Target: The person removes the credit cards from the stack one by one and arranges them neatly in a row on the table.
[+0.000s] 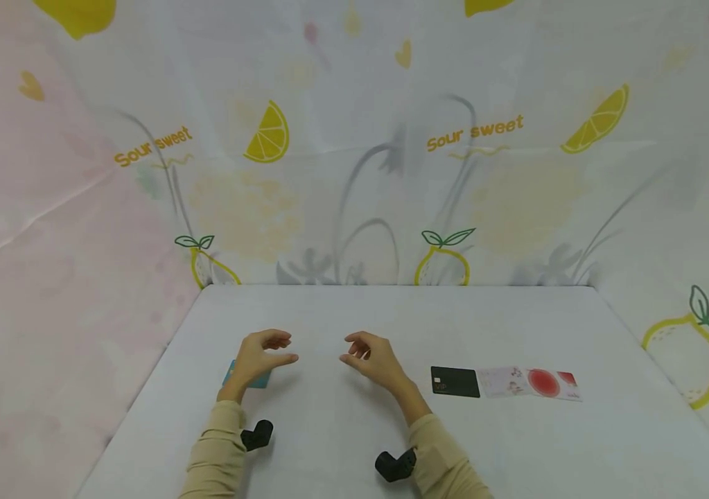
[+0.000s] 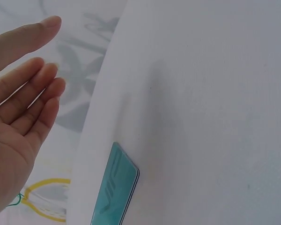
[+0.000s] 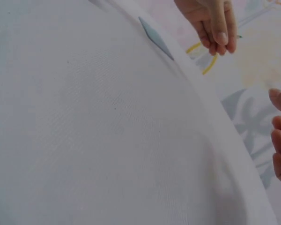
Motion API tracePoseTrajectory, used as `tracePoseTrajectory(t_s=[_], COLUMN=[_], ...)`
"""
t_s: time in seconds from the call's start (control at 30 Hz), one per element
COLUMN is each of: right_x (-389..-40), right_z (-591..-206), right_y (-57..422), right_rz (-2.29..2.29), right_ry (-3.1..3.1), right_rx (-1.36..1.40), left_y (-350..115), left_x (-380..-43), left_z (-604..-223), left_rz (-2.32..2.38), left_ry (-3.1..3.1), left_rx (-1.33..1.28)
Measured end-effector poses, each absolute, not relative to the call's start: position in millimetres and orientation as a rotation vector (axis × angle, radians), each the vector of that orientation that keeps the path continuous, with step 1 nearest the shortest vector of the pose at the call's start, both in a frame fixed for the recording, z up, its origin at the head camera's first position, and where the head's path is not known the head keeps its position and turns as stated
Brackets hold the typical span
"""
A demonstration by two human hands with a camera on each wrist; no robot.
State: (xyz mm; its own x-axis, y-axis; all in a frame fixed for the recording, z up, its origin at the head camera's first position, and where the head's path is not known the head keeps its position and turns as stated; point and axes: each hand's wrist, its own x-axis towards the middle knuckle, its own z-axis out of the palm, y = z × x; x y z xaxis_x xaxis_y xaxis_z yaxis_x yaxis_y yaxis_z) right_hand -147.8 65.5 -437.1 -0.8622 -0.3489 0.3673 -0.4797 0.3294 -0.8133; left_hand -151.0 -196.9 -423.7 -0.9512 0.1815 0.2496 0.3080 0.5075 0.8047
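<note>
My left hand hovers over the white table with fingers loosely bent and nothing between them. Beneath it, partly hidden by the hand and wrist, lies a blue-green VIP card; in the left wrist view the VIP cards look like a small stack, with several edges showing. Facing it across a gap, my right hand is also raised, its thumb and fingers apart and holding nothing. To its right lie a black VIP card, a pale pink patterned card and a card with a red circle, in a row.
The white table meets a lemon-printed cloth backdrop at its far edge, with cloth at both sides too. A black device sits at the left wrist, and another at the right wrist.
</note>
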Motion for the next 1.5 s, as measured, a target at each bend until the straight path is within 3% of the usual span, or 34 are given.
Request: tracePoseTrajectory(t_s=[1.5], right_x=[-165], right_z=[-446], right_y=[-18], right_rz=[1.643], right_ry=[-2.541], right_rx=[0.869], left_y=[-278], left_x=[-126], left_z=[-444], left_rz=[-1.209], left_ry=[-2.774], left_rx=[0.030])
